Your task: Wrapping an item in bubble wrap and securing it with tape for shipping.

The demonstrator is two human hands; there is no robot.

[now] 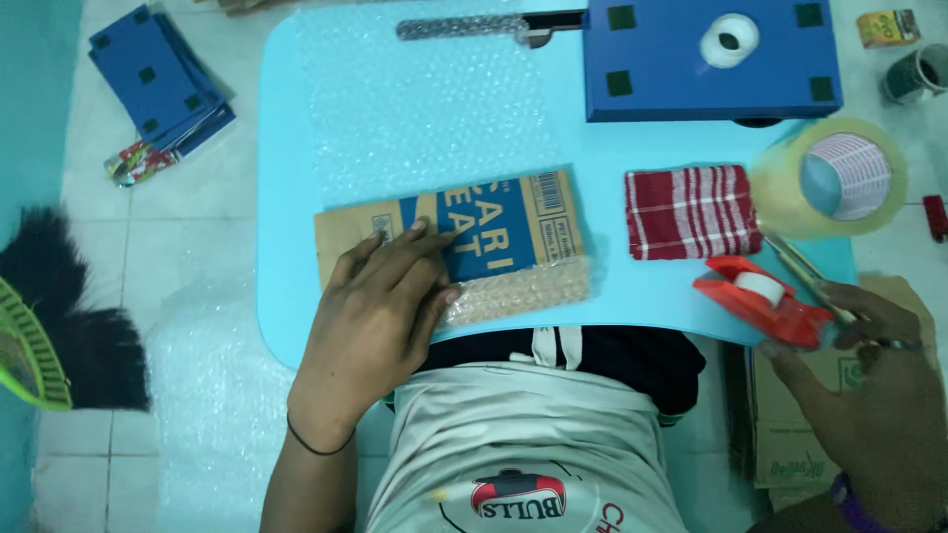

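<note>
My left hand (380, 311) lies flat, fingers spread, on a brown and blue cardboard piece (513, 222) that rests on a sheet of clear bubble wrap (425, 99). The wrap's near edge (523, 291) is folded up over the cardboard beside my fingers. My right hand (869, 390) is at the table's right corner, closed on a red tape dispenser (760, 296) with a white roll. A thin metal blade (805, 271) also passes through that hand.
A light blue low table (286, 148) holds a red and white checked cloth (691, 212), a large clear tape roll (829, 178) and a blue box (691, 69) with a small white roll. Blue boards (158, 84) and a black broom (69, 316) lie on the tiled floor at left.
</note>
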